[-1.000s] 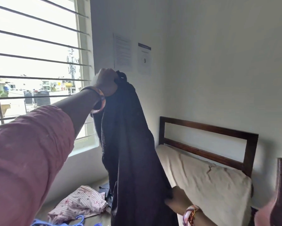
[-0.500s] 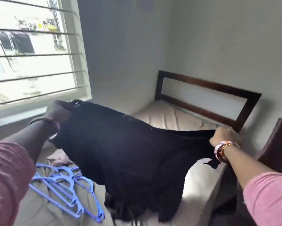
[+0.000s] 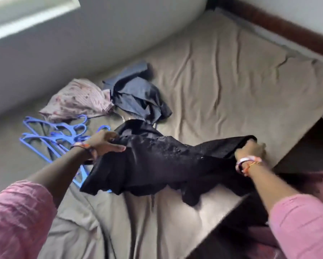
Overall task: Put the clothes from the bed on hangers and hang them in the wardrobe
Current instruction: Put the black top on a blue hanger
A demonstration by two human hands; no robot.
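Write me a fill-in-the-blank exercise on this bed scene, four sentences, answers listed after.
1. Both hands grip the ____ garment spread over the bed.
2. The hangers by the left hand are ____ in colour.
3. The pink patterned cloth lies next to a dark ____ garment.
4. The right hand holds the garment near the bed's ____.

Answers: black; blue; blue; edge

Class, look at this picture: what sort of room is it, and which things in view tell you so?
Most likely a bedroom. A bed with a rumpled beige sheet fills the view, loose clothes lie on it beside blue hangers, and a dark wooden headboard runs along the wall.
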